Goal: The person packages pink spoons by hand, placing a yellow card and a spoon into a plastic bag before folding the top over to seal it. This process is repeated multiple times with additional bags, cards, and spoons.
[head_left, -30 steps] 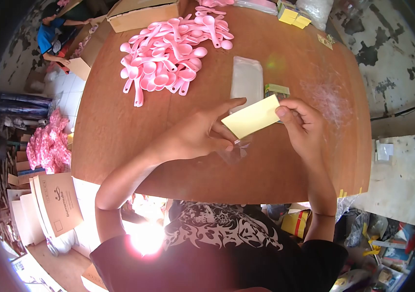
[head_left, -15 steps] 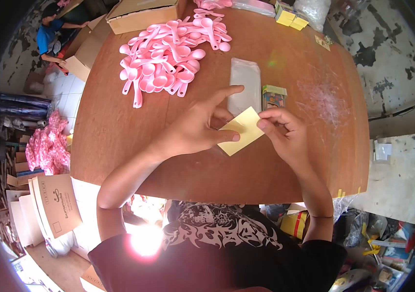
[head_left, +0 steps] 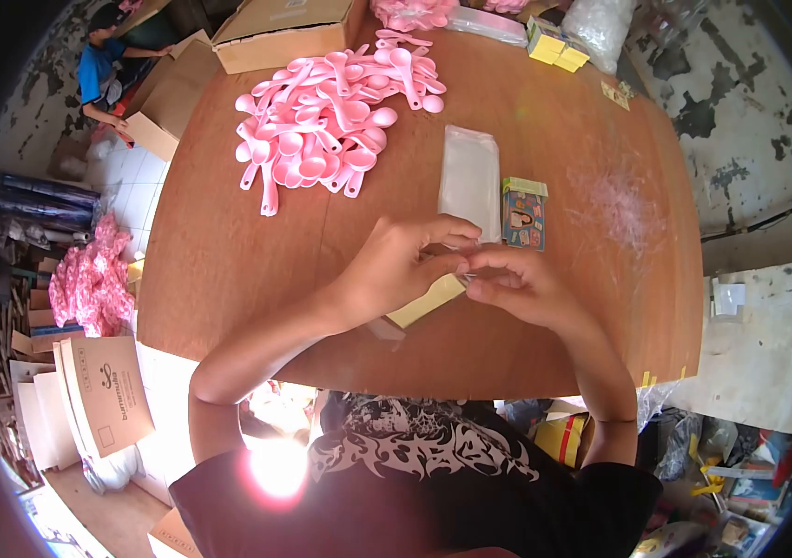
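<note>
My left hand (head_left: pixel 382 270) holds a yellow card (head_left: pixel 427 304), with my thumb and fingers near its top end. The card slants over the brown table (head_left: pixel 229 279), close to me, and its low end pokes out below my hand. A bit of clear plastic (head_left: pixel 387 328) shows at that low end. My right hand (head_left: pixel 531 286) meets my left one at the top end. Its thumb and finger are close together, but I cannot tell what they pinch. Just past my hands lies a pile of clear bags (head_left: pixel 468 177), with a stack of picture cards (head_left: pixel 524 221) right beside it. A big heap of pink spoons (head_left: pixel 317 139) is farther off, to the left.
</note>
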A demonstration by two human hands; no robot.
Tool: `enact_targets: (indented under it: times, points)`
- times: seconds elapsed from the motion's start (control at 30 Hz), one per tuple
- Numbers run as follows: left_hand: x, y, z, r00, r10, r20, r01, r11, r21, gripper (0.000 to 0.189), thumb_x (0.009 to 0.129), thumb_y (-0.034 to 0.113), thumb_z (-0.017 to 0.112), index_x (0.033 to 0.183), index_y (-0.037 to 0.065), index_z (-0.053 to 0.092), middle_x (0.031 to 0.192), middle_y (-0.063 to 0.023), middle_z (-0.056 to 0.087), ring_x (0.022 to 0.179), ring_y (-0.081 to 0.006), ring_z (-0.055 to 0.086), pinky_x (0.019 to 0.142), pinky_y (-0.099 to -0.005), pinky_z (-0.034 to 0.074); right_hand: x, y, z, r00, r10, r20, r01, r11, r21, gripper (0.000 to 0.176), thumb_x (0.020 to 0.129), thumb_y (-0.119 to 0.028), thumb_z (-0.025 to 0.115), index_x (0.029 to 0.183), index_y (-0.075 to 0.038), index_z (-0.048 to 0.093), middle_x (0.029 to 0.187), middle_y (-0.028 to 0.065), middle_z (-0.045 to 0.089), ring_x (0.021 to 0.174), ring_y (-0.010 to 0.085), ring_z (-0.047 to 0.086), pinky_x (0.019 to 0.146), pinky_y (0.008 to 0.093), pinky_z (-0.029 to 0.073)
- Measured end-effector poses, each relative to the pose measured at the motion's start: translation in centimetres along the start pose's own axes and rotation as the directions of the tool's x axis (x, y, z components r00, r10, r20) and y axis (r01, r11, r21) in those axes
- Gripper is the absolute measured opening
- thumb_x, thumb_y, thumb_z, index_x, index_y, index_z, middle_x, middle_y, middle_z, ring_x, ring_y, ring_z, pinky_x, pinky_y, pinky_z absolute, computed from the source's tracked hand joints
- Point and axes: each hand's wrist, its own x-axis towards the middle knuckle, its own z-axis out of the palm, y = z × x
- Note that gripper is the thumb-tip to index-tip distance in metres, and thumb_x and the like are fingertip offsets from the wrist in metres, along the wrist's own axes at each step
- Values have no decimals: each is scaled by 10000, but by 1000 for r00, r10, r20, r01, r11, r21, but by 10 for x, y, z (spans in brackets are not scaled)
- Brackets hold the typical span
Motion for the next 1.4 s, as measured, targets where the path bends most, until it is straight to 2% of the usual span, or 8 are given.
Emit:
enact_targets:
  times: [0.37,0.43,0.53,0.63,0.83,1.07,1.13,1.4]
  points:
    - [-12,-8,-15,996,15,-87,-10,998,58,439,805,128,755,1205,18,611,1057,-188,690,931,-281,704,774,-359,567,35,10,6,989,-9,145,31,988,-153,237,943,-110,617,1158,-11,623,873,40,675,719,106,657,676,254,533]
    - [-14,-20,-37,970,-182,162,177,983,41,533,795,177,770,1262,23,565,1064,-171,688,927,-236,689,799,-357,539,60,-12,-11,984,13,178,-6,999,-42,204,948,-125,606,1115,-15,649,846,29,677,662,89,643,641,234,521]
    - [-22,-41,-40,946,-240,219,236,971,45,470,836,143,733,1263,37,568,1019,-99,692,915,-168,654,842,-326,505,125,2,-39,987,-98,-124,65,967,-246,178,924,-178,641,1009,-32,698,789,16,685,683,89,652,616,248,505]
    - [-26,-55,-37,910,-311,273,319,948,16,452,859,131,721,1278,66,567,1009,-56,685,946,-138,633,880,-307,488,208,28,-55,871,-417,-258,103,670,-735,256,831,-274,719,923,-35,726,810,102,711,706,217,688,613,358,511]
    - [-27,-56,-38,912,-298,281,314,949,-13,465,858,149,733,1284,79,560,1067,-59,676,985,-137,626,900,-306,479,269,5,-43,879,-318,-356,-285,248,-926,263,796,-299,699,849,-42,714,810,159,704,780,329,697,682,433,539]
    - [-30,-59,-35,925,-327,191,339,940,-30,539,830,133,761,1323,99,547,1029,-55,686,968,-118,627,851,-296,502,239,6,-55,840,-311,-445,-364,286,-887,262,834,-257,650,960,-31,692,831,166,701,771,309,699,701,422,545]
    - [-29,-54,-37,923,-342,175,351,936,-20,527,826,154,761,1303,76,550,1056,-79,690,981,-145,637,876,-317,493,212,18,-73,892,-339,-299,70,757,-650,223,884,-210,649,965,-7,694,813,116,703,693,247,685,615,362,525]
    - [-25,-45,-34,953,-256,160,264,964,-26,545,826,136,765,1325,103,548,997,-36,684,939,-105,619,815,-283,511,52,-18,-64,917,-278,-288,230,955,-189,152,959,-128,604,1037,-13,666,731,-2,607,643,48,561,563,197,427]
